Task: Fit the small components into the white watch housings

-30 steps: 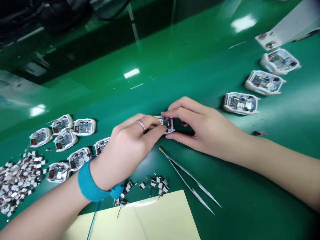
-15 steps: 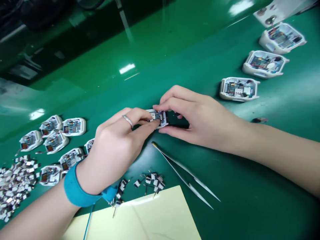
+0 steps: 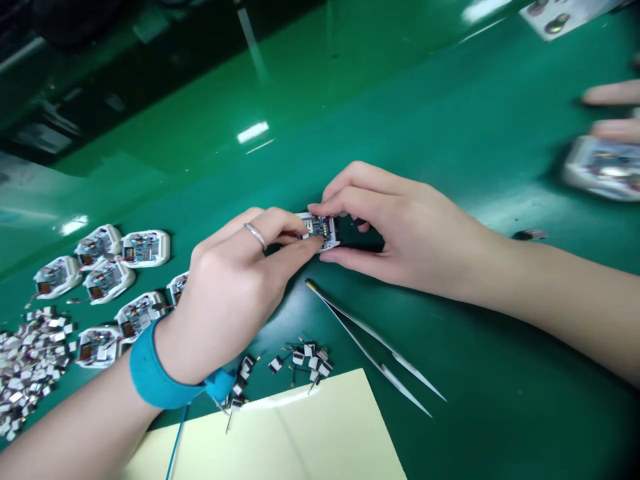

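A small white smartwatch case (image 3: 327, 231) with a bare circuit board inside sits between my two hands. My right hand (image 3: 400, 223) grips its right side, fingers on the upper edge and thumb on the lower. From the left, my left hand (image 3: 240, 280) is closed on the case, its thumb tip pressed on the board; the fingers hide the case's left part. A ring and a blue wrist strap (image 3: 160, 373) are on that hand and wrist. Just below lies a pair of metal tweezers (image 3: 375, 350), with several small black-and-white parts with short leads (image 3: 310, 357) nearby.
Several open watch cases (image 3: 146, 248) stand at the left, beside a heap of small white parts (image 3: 30, 363). A yellow sheet (image 3: 280, 433) lies at the front. At the right edge, another person's fingers (image 3: 617, 107) touch a blurred watch case (image 3: 605, 167).
Another person's hand has come in at the right. The three cases there have left their places; one blurred case now shows under that hand. My hands keep nearly the same hold.
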The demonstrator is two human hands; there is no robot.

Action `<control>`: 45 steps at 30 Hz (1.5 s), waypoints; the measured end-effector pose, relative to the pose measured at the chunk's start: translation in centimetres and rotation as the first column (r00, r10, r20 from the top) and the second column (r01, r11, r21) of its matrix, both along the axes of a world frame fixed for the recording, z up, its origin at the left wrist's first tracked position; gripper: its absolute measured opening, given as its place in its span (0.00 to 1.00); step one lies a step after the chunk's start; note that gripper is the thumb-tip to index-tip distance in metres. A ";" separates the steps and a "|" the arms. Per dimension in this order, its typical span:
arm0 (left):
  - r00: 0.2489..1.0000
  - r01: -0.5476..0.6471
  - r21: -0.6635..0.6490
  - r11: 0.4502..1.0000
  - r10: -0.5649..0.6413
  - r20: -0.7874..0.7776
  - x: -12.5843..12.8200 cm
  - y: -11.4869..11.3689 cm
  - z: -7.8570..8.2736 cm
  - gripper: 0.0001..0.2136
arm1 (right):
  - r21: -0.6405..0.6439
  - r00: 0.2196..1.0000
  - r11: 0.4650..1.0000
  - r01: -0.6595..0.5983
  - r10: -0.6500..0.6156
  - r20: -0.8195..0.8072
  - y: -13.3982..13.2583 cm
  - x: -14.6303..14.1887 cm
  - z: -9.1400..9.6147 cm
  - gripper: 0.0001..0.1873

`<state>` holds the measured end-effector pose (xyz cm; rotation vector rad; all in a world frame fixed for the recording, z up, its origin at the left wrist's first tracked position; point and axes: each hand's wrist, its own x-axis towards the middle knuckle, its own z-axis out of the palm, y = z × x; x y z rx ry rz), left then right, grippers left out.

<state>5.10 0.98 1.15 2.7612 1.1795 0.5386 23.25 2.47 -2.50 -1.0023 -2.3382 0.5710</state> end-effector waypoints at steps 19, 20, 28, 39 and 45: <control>0.993 0.095 0.014 0.995 -0.094 -0.067 -0.7 0.1 -0.4 0.09 | -0.065 0.979 0.998 0.003 -0.016 -0.203 0.2 1.5 0.7 0.11; 0.990 0.117 0.034 0.993 -0.114 -0.078 -0.9 0.1 -0.6 0.09 | -0.049 0.978 0.999 0.025 -0.035 -0.206 0.2 1.6 0.7 0.11; 0.984 0.147 0.065 0.987 -0.139 -0.108 -1.3 0.1 -1.2 0.09 | -0.149 0.993 0.989 0.015 -0.032 -0.118 -1.0 1.8 0.9 0.13; 0.984 0.143 0.037 0.989 -0.138 -0.113 -1.2 0.1 -1.0 0.09 | -0.104 0.946 0.979 0.174 -0.195 -0.257 -0.9 1.7 2.0 0.03; 0.988 0.128 0.043 0.991 -0.124 -0.096 -1.2 0.3 -1.3 0.08 | -0.164 0.831 0.951 0.263 -0.309 -0.463 -1.8 -0.7 1.9 0.06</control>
